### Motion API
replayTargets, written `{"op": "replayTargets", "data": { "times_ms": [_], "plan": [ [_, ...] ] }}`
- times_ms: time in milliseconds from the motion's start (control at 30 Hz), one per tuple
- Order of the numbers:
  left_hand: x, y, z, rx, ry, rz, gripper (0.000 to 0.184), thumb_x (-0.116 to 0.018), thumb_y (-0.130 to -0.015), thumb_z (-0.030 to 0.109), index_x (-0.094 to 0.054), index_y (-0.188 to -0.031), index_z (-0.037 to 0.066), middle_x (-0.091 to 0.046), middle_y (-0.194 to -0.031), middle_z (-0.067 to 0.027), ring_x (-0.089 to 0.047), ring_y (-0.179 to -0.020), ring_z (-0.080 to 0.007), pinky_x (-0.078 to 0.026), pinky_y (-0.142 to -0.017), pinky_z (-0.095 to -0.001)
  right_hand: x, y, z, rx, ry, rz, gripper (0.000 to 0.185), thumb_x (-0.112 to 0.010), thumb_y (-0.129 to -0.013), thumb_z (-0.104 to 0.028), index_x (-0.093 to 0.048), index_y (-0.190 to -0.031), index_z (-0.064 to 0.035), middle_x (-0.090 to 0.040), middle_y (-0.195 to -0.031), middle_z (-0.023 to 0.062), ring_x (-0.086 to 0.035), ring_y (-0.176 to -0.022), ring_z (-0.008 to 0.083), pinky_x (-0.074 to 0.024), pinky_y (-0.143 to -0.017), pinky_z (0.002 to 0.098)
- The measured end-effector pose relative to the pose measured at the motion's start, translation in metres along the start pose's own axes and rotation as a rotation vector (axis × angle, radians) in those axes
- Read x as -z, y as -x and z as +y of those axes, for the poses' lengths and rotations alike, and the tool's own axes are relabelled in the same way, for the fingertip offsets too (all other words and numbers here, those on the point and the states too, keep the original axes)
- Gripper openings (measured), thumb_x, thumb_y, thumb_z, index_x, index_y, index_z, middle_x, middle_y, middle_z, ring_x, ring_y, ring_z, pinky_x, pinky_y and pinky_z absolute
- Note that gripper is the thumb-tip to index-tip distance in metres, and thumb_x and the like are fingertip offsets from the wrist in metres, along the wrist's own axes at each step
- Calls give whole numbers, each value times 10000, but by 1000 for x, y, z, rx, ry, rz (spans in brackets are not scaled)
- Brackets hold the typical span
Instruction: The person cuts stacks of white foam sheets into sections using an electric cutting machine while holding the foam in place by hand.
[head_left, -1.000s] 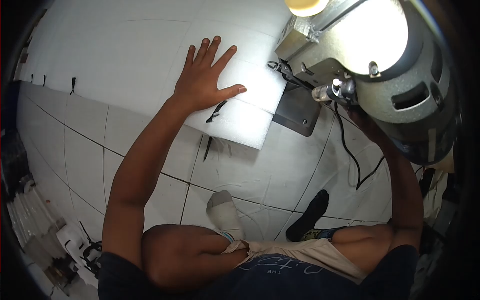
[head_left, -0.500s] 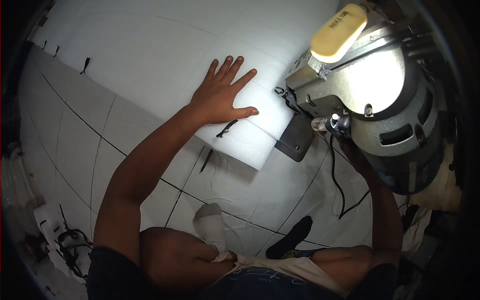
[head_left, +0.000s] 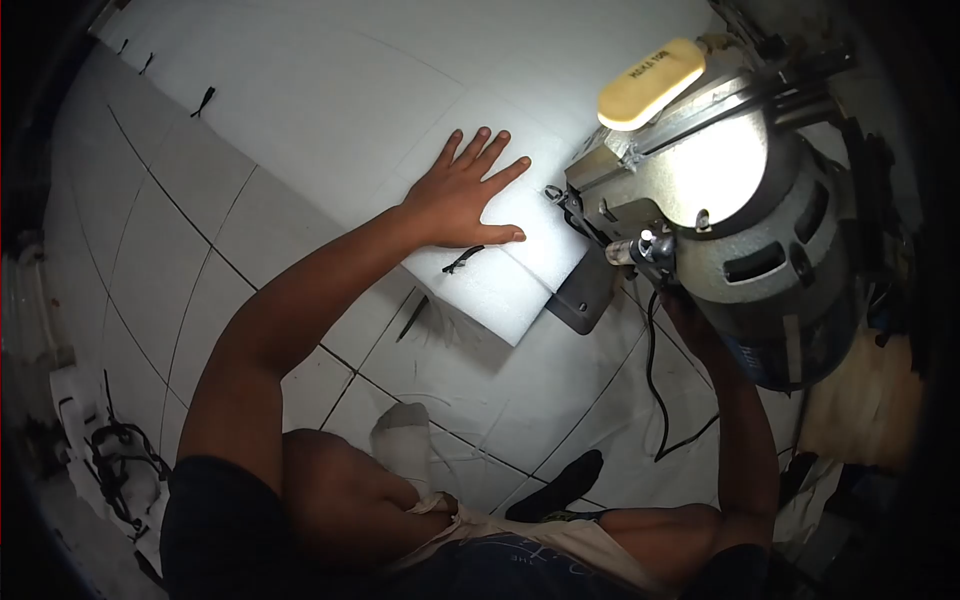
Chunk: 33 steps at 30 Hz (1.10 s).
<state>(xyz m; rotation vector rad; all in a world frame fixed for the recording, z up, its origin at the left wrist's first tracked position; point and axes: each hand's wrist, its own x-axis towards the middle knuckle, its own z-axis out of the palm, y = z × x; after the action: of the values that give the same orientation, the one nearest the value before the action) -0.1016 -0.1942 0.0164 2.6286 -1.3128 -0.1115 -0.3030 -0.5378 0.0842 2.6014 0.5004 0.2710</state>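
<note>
My left hand [head_left: 458,205] lies flat, fingers spread, on a thick sheet of white foam [head_left: 500,300]. Beside its thumb, a short black tie [head_left: 462,260] sticks up from the foam. To the right stands a grey metal machine [head_left: 745,255] that looks like a portable sewing machine, with a lit upper face. Its dark base plate [head_left: 585,300] reaches to the foam's edge near the corner. My right hand [head_left: 690,318] is under the machine's round motor housing. Its fingers are hidden there, so its grip does not show.
A yellow oblong piece with lettering [head_left: 652,84] sits atop the machine. A black cable [head_left: 652,390] loops down to the tiled floor [head_left: 340,385]. More black ties [head_left: 204,102] line the foam's far left edge. Tangled black straps [head_left: 125,460] lie at lower left.
The whole view has shifted slightly, with the machine appearing a little farther left. My left hand stays flat in about the same place on the foam; my right stays under the machine.
</note>
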Motion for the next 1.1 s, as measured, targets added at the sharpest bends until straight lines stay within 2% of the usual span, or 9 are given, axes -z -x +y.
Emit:
{"op": "replayTargets", "data": {
  "times_ms": [167, 233, 300, 433, 500, 600, 700, 833, 1100],
  "plan": [
    [12, -2, -20, -38, 108, -29, 901, -603, -838, 645, -281, -1551, 198, -162, -1614, -212, -95, -1502, -399, -47, -1213, -551, 4, -2, -1, 114, 217, 154, 582, -540, -1006, -402, -394, -1467, -77, -418, -1480, 178, -396, -1386, 330, -325, -1144, 461],
    [22, 10, -47, 27, 601, 103, 906, -605, -829, 653, -278, -1552, 216, -186, -1615, -183, -100, -1507, -372, -44, -1215, -553, 20, -11, -4, 208, 512, 204, 565, -530, -1011, -400, -399, -1467, -93, -434, -1461, 191, -440, -1351, 352, -370, -1111, 489],
    [37, 24, -65, 221, -169, 81, 891, -571, -832, 695, -296, -1545, 236, -205, -1614, -161, -119, -1506, -359, -63, -1213, -562, 21, -11, -3, 214, 545, 221, 569, -525, -1013, -399, -387, -1475, -96, -428, -1462, 198, -451, -1341, 358, -387, -1097, 497],
    [29, 36, -71, 335, -201, 50, 962, -595, -764, 776, -320, -1534, 268, -219, -1611, -148, -138, -1493, -400, -58, -1204, -598, 9, -1, -2, 193, 484, 163, 584, -516, -1017, -397, -356, -1499, -109, -421, -1460, 212, -466, -1331, 347, -426, -1066, 494],
    [25, 35, -75, 329, -196, 68, 985, -589, -743, 804, -326, -1531, 276, -212, -1615, -135, -136, -1491, -408, -56, -1201, -606, 5, 0, -1, 124, 421, 145, 545, -465, -1033, -414, -389, -1487, -121, -414, -1489, 98, -385, -1393, 236, -367, -1125, 453],
    [23, 36, -75, 333, -186, 71, 984, -592, -742, 803, -333, -1528, 273, -217, -1614, -136, -140, -1491, -407, -57, -1200, -606, -6, 0, -1, -258, -1065, -246, 557, -451, -1043, -363, -316, -1514, -97, -355, -1529, 126, -343, -1417, 274, -295, -1169, 425],
    [20, 36, -75, 326, -187, 77, 993, -598, -734, 806, -336, -1527, 269, -219, -1613, -135, -145, -1490, -406, -61, -1200, -607, -3, 0, -7, -86, -342, -105, 652, -575, -989, -275, -279, -1529, -63, -310, -1570, 152, -253, -1470, 324, -203, -1200, 474],
    [21, 36, -74, 304, -175, 111, 995, -616, -727, 797, -350, -1521, 260, -231, -1609, -136, -155, -1489, -405, -65, -1194, -620, -30, 17, 1, -42, -289, -417, 541, -404, -1064, -255, -234, -1547, -78, -308, -1560, 161, -262, -1465, 311, -228, -1198, 452],
    [9, 36, -79, 288, -155, 124, 995, -639, -722, 782, -357, -1518, 257, -248, -1601, -139, -160, -1488, -400, -57, -1191, -629, -60, 26, -1, -124, -464, -375, 572, -552, -992, -276, -352, -1494, -89, -398, -1496, 136, -355, -1409, 273, -281, -1173, 433]
  ]
}}
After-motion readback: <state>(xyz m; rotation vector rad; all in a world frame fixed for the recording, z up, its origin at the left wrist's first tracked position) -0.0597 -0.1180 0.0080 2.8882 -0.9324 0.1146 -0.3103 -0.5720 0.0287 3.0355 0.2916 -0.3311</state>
